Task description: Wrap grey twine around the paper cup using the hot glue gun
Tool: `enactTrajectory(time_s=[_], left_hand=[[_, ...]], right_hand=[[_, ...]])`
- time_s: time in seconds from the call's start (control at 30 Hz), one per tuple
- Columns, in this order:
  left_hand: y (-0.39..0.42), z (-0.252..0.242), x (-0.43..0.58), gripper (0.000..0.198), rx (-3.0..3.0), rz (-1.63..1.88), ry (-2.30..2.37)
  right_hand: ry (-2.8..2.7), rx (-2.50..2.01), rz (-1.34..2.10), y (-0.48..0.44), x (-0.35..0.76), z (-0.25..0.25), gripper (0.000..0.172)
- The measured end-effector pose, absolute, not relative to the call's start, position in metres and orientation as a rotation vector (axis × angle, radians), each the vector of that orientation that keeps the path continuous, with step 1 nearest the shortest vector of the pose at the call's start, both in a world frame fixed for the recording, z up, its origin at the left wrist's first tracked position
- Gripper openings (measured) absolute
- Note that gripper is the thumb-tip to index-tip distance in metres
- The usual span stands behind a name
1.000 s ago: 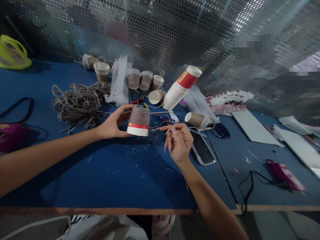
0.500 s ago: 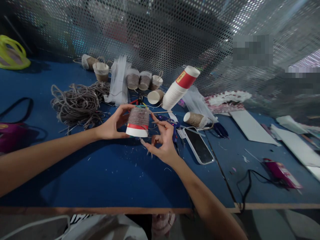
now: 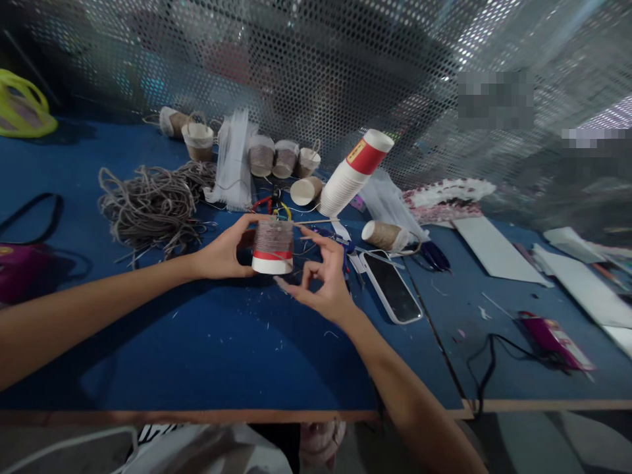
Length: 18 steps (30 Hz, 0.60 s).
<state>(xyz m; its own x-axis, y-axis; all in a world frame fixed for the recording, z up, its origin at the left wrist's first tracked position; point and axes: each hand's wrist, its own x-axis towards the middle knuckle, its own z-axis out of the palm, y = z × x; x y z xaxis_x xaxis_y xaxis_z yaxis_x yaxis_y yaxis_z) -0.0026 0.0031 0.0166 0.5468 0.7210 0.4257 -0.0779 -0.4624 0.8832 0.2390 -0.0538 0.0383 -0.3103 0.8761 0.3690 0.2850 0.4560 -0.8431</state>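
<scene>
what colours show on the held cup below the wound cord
A red band, with white beneath it; the cup shows best in the head view.

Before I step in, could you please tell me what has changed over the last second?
The right hand has moved left, from beside the smartphone to close beside the yarn-wrapped paper cup; whether it touches is unclear. The left hand still grips that cup. The smartphone and stacked paper cups stayed put.
</scene>
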Motion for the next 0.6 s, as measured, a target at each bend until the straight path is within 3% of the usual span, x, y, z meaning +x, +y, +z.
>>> enactTrajectory(time_s=[0.1,0.17,0.23,0.4,0.6], left_hand=[[0.007,0.01,-0.002,0.077,1.771,1.233,0.53],[0.009,0.006,0.0,0.078,1.764,1.333,0.494],[0.01,0.004,0.001,0.077,1.777,1.383,0.478],[0.012,0.004,0.001,0.078,1.828,1.381,0.551],[0.015,-0.002,-0.001,0.08,1.899,1.4,0.536]], right_hand=[[-1.634,-1.261,0.275,-0.043,0.257,0.043,0.046],[-1.531,-1.695,-0.101,-0.036,0.266,0.049,0.049],[-1.481,-2.056,-0.251,-0.03,0.269,0.054,0.057],[-1.563,-2.423,-0.008,-0.025,0.262,0.06,0.065],[-1.562,-2.433,0.129,-0.021,0.262,0.064,0.04]])
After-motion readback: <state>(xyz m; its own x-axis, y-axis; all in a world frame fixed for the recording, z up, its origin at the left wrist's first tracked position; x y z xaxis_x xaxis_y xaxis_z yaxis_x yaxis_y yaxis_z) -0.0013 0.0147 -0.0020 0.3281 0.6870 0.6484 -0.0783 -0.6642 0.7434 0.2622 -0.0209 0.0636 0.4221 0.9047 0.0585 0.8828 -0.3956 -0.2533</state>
